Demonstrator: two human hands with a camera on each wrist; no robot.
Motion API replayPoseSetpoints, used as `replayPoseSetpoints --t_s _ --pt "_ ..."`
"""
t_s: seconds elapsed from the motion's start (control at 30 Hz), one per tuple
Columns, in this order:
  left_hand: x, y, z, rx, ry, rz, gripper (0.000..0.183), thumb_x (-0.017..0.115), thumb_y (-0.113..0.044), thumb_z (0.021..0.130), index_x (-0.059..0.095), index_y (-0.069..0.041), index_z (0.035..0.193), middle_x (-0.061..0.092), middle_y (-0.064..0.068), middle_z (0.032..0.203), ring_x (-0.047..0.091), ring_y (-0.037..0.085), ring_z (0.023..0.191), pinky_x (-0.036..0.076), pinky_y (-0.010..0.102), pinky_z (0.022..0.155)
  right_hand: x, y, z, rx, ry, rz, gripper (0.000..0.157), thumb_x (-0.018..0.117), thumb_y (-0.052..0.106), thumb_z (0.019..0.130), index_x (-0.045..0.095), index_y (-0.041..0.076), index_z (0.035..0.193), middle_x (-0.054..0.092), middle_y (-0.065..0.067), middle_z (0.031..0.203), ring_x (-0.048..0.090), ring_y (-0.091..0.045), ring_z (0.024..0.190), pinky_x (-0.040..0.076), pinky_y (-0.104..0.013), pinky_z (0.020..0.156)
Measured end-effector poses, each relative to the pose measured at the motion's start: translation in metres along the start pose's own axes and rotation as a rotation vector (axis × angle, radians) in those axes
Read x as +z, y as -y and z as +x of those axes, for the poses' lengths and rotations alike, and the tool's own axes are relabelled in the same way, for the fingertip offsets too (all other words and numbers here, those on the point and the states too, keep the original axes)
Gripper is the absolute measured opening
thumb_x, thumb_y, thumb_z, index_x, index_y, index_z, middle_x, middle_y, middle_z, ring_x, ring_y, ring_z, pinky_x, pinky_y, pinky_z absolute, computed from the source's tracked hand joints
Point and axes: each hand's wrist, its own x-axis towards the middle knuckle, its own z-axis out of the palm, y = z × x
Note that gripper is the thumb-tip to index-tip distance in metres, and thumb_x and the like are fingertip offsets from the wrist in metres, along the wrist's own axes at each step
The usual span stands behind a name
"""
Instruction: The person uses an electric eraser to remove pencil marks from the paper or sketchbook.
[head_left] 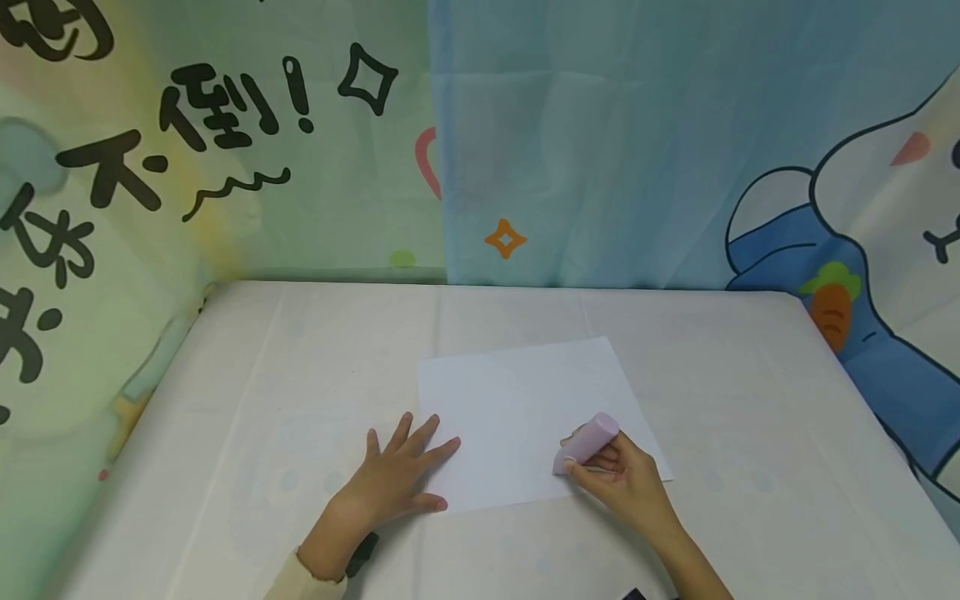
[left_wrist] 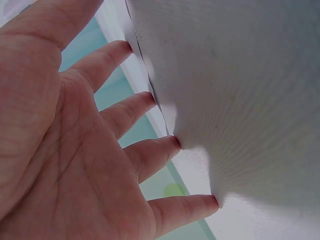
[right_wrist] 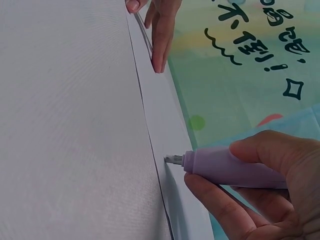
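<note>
The white-covered worktop [head_left: 300, 375] carries everything; its cloth shows creases and looks soft, so it may give a little under pressure. On it, towards the near side, the white sheet of paper [head_left: 510, 400] lies flat and slightly askew. It is probably very light and limp, quick to slide or crease, and best steadied by flat fingertips near an edge rather than pinched.

The left hand [head_left: 397, 471] is spread wide with straight fingers and grips nothing; its thumb and index finger reach over the paper's left edge. The right hand [head_left: 626, 483] has its fingers bent around a chunky lilac pen [head_left: 588, 442], held tilted over the sheet's near right part. The pen seems light, stiff and smooth, likely plastic, so the barrel just behind its collar suits thumb and fingers. Its narrow tip [right_wrist: 173, 159] looks metallic and perhaps delicate; whether it presses the paper, I cannot tell.
</note>
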Motion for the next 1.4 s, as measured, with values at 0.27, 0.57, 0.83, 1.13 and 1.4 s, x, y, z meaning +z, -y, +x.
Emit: replayPoseSetpoints --t_s 0.27,0.57,0.83,1.13,1.4 --pt "0.0011 0.0009 0.0003 0.009 -0.006 0.014 0.074 0.072 -0.041 0.082 0.045 -0.016 0.146 0.03 0.018 0.157 0.02 0.049 0.143 0.019 0.08 0.098 0.001 0.0021 -0.0006 0.024 -0.003 -0.006 0.036 0.071 -0.014 0.078 0.055 -0.014 0.109 0.066 -0.03 0.101 0.064 0.004 0.092 0.054 -0.016 0.075" --pt "0.0023 0.0025 0.001 -0.002 -0.003 0.018 0.075 0.073 -0.041 0.081 0.045 -0.017 0.147 0.03 0.017 0.157 0.02 0.048 0.144 0.019 0.08 0.099 0.0022 0.0004 0.0001 0.002 0.006 0.018 0.038 0.071 -0.016 0.077 0.054 -0.015 0.111 0.066 -0.031 0.102 0.063 0.005 0.095 0.055 -0.017 0.075" --pt "0.002 0.0024 0.0008 -0.003 -0.006 0.012 0.075 0.073 -0.041 0.082 0.045 -0.017 0.147 0.03 0.017 0.157 0.019 0.048 0.144 0.018 0.08 0.099 0.0041 0.0018 0.0014 0.009 0.007 0.062 0.037 0.069 -0.018 0.077 0.053 -0.017 0.11 0.064 -0.033 0.1 0.064 0.004 0.094 0.056 -0.019 0.075" --pt "0.0021 0.0026 0.0012 -0.005 0.0 0.014 0.075 0.073 -0.041 0.082 0.045 -0.018 0.147 0.029 0.017 0.158 0.019 0.048 0.144 0.018 0.08 0.099 0.0055 0.0027 0.0015 0.005 0.014 0.064 0.038 0.07 -0.017 0.077 0.052 -0.017 0.111 0.064 -0.034 0.102 0.064 0.004 0.096 0.055 -0.019 0.075" --pt "0.0013 0.0013 0.0012 -0.004 -0.002 0.019 0.074 0.073 -0.041 0.082 0.045 -0.017 0.147 0.03 0.017 0.157 0.02 0.048 0.144 0.019 0.08 0.099 0.0035 0.0038 0.0022 0.02 0.006 0.063 0.037 0.07 -0.017 0.077 0.053 -0.016 0.11 0.065 -0.032 0.1 0.065 0.003 0.093 0.056 -0.021 0.074"
